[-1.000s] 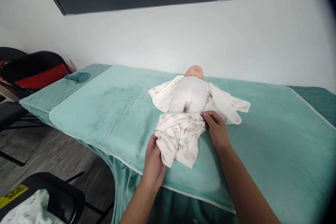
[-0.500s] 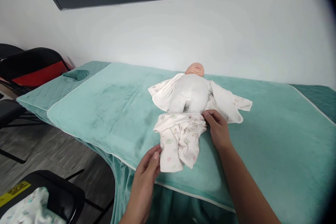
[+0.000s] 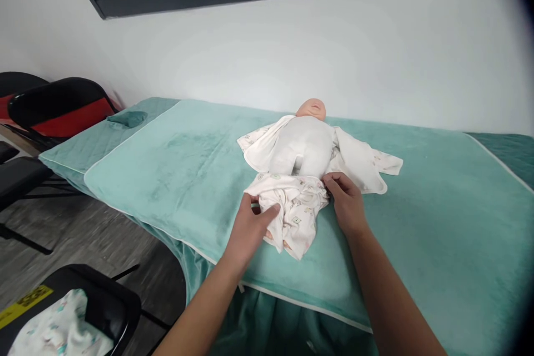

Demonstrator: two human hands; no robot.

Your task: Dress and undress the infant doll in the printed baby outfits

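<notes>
A baby doll [image 3: 306,142] with a pale grey cloth body lies on its back on the green bed cover, head toward the wall. Beneath it an open white baby shirt [image 3: 359,160] spreads its sleeves to both sides. Printed baby pants [image 3: 297,206] cover the doll's lower legs, bunched at the top. My left hand [image 3: 252,225] grips the left side of the pants, thumb on top and fingers partly hidden in the cloth. At the right end of the waistband, my right hand [image 3: 344,197] pinches the fabric.
The green velvet cover [image 3: 167,161] drapes over the bed's front edge. Black chairs with red parts [image 3: 70,111] stand at the left. Nearer, a black chair [image 3: 112,300] holds a printed white cloth [image 3: 62,328]. A white wall [image 3: 271,55] rises behind the bed.
My left hand has moved up from the lower pant leg to the side of the pants and gathered the cloth, pulling the left leg's hem upward. My right hand stays at the waistband.
</notes>
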